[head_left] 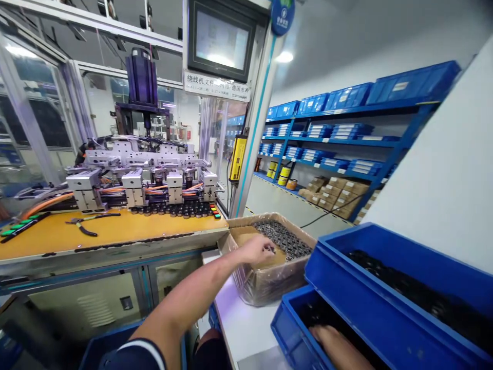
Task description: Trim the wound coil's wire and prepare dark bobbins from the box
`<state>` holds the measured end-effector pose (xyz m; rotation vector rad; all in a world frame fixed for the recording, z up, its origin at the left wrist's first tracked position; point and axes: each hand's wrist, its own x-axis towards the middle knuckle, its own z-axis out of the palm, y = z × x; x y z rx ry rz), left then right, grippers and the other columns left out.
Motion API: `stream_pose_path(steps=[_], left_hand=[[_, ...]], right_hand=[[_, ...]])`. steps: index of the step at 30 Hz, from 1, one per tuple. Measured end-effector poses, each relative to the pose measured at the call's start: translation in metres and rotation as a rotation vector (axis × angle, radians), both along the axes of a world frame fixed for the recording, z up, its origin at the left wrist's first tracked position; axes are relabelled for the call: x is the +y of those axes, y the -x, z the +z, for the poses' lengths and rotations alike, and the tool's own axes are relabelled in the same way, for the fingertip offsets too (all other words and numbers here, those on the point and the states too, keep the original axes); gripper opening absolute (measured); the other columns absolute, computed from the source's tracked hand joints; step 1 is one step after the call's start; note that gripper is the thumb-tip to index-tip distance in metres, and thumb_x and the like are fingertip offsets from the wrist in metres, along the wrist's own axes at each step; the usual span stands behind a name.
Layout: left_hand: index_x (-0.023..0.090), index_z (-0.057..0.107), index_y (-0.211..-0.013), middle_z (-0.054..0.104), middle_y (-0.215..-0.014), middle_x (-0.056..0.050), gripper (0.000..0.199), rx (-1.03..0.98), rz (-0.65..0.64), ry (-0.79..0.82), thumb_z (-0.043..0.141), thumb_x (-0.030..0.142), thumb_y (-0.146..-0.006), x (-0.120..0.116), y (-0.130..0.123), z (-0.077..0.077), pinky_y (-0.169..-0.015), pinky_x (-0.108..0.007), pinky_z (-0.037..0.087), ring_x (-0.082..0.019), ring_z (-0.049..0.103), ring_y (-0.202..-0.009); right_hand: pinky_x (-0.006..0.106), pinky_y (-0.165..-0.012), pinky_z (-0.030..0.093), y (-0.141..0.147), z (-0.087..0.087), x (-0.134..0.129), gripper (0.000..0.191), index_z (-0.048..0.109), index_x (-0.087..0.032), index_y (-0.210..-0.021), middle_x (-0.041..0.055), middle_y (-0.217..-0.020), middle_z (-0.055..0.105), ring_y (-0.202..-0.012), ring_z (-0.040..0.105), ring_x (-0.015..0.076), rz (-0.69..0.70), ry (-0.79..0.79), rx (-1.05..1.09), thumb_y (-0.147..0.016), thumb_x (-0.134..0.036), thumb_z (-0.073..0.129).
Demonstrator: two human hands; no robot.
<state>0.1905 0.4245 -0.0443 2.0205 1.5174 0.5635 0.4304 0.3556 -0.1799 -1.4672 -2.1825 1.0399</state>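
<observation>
Head view. Left hand (257,250) reaches into a cardboard box (269,280) lined with clear crinkled plastic film, which sits at the far end of a white table (241,321). Fingers curled narrow at the near edge of a heap of small dark round parts (287,240); they seem to pinch one, though the grip is too small to be sure. The heap fills the box's right and far side, and bare brown cardboard shows along its left.

Right hand (339,347) lies palm down inside the lower blue plastic bin (292,334) at the table's near right corner, resting among dark parts. The fingertips are lost in shadow, so their spread cannot be told. A second, larger blue bin (385,285) is stacked above and behind it, also holding dark pieces.

Left of the table stands a bench with a smooth orange top (115,231). Pliers (82,226) with dark handles lie near its middle. Along its far edge runs a winding machine (142,174) of square aluminium blocks, with a row of black round parts (173,209) at its foot.
</observation>
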Motion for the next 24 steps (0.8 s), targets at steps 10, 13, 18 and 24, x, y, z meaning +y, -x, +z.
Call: stream_pose_path(steps=[10,13,18,24], left_hand=[[0.017,0.068,-0.108,0.07,-0.089,-0.005,0.041,-0.793,0.197,0.092,0.079,0.039,-0.075,-0.202,0.073,0.017,-0.073,-0.024,0.052,-0.012,0.065,-0.076],[0.02,0.073,-0.104,0.071,-0.086,-0.003,0.033,-0.959,0.16,0.141,0.082,0.032,-0.074,-0.222,0.066,0.021,-0.072,-0.022,0.053,-0.011,0.066,-0.074],[0.025,0.076,-0.1,0.071,-0.106,-0.003,0.028,-1.165,0.058,0.161,0.079,0.013,-0.076,-0.238,0.052,0.023,-0.079,-0.023,0.056,-0.011,0.071,-0.081],[0.026,0.078,-0.095,0.076,-0.098,-0.001,0.037,-1.119,0.057,0.079,0.081,0.001,-0.068,-0.242,0.041,0.017,-0.081,-0.019,0.057,-0.011,0.071,-0.085]], right_hand=[[0.039,-0.08,0.053,0.026,0.092,-0.016,0.029,0.067,-0.015,-0.09,0.0151,-0.095,0.064,-0.086,0.063,0.025,0.05,-0.573,0.102,-0.092,-0.027,0.041],[0.033,-0.079,0.053,0.054,0.123,-0.046,0.016,0.064,-0.018,-0.097,0.0095,-0.092,0.064,-0.088,0.062,0.0206,0.166,-0.721,0.314,-0.094,-0.024,0.049],[0.026,-0.067,0.052,0.087,0.142,-0.106,0.02,0.06,-0.016,-0.101,0.0059,-0.085,0.062,-0.078,0.06,0.0149,0.303,-0.79,0.731,-0.087,-0.002,0.056],[0.024,-0.067,0.053,0.086,0.138,-0.121,0.023,0.061,-0.013,-0.103,0.0077,-0.087,0.062,-0.08,0.061,0.0143,0.338,-0.744,0.797,-0.085,0.001,0.055]])
